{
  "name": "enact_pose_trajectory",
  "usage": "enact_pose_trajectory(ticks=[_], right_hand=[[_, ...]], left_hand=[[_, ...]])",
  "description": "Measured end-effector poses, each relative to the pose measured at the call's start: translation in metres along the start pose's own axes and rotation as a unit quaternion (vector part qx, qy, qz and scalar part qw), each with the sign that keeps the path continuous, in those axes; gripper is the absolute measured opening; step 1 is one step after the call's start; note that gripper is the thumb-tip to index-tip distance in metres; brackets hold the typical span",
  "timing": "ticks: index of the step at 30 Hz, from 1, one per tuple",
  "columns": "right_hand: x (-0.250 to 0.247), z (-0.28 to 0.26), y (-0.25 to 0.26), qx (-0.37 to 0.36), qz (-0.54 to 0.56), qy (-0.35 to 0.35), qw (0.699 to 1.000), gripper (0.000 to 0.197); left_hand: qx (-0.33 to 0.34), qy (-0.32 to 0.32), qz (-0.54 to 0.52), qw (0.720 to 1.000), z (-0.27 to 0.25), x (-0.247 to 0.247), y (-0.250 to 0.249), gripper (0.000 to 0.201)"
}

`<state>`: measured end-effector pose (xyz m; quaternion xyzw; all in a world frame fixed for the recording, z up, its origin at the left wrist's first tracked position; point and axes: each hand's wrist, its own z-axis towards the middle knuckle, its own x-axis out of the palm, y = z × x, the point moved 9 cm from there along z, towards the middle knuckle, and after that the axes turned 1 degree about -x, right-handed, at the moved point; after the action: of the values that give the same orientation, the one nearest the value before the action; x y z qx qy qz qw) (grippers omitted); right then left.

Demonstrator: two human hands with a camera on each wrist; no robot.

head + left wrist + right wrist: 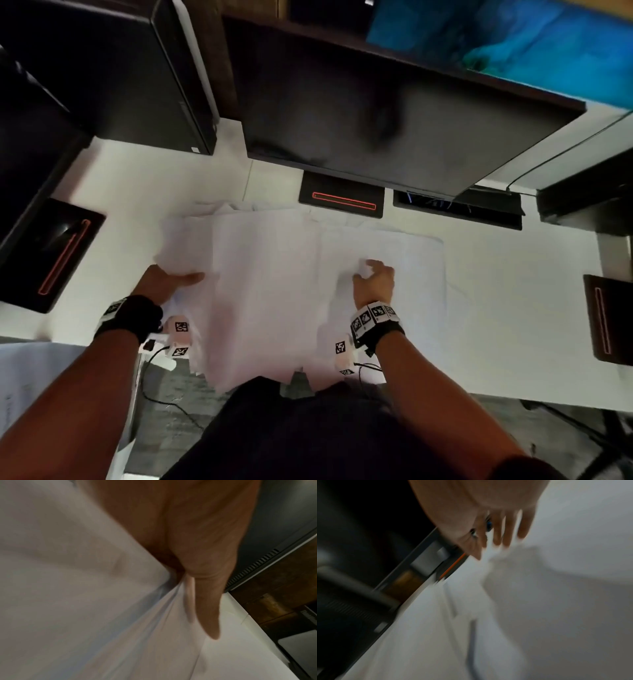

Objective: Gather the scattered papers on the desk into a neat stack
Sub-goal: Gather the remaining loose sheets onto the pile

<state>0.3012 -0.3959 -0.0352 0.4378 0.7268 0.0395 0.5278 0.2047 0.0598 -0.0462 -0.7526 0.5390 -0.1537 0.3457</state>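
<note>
A white desk [496, 308] fills the middle of the head view. At the top centre a large dark monitor [376, 113] hangs over it on a black base with a red line [342, 205]. At the upper left stands a black computer tower [137, 68]. A second screen with a blue picture [513, 44] shows at the upper right. At the bottom, grey carpet floor [171, 394] is visible with a thin black cable [164, 401] on it. The light is dim.
</note>
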Motion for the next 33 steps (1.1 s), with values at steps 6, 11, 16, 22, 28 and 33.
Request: enact_pose_trajectory(ticks=[6, 11, 16, 22, 28, 33], right_hand=[[-0.045, 0.012, -0.090, 0.207, -0.083, -0.017, 0.975, 0.092], [-0.025, 0.030, -0.092, 0.153, -0.057, 0.068, 0.984, 0.080], [-0.025, 0.029, -0.080, 0.107, -0.026, 0.097, 0.989, 0.036], [-0.025, 0.021, -0.071, 0.071, -0.020, 0.105, 0.992, 0.019], [-0.079, 0.012, -0.042, -0.008, -0.041, 0.024, 0.999, 0.020], [-0.166, -0.025, 0.022, -0.157, -0.028, -0.087, 0.983, 0.014]], left_hand=[[-0.001, -0.010, -0.028, 1.000, -0.002, 0.008, 0.005, 0.047], [0.027, -0.035, -0.007, 0.999, -0.009, 0.007, 0.000, 0.020], [0.090, -0.043, 0.034, 0.994, -0.001, -0.005, -0.001, 0.036], [0.120, -0.043, 0.047, 0.991, 0.011, -0.006, 0.003, 0.081], [0.048, -0.070, 0.078, 0.993, 0.008, -0.008, 0.016, 0.034], [-0.006, -0.055, 0.029, 0.998, 0.016, -0.017, 0.030, 0.026]])
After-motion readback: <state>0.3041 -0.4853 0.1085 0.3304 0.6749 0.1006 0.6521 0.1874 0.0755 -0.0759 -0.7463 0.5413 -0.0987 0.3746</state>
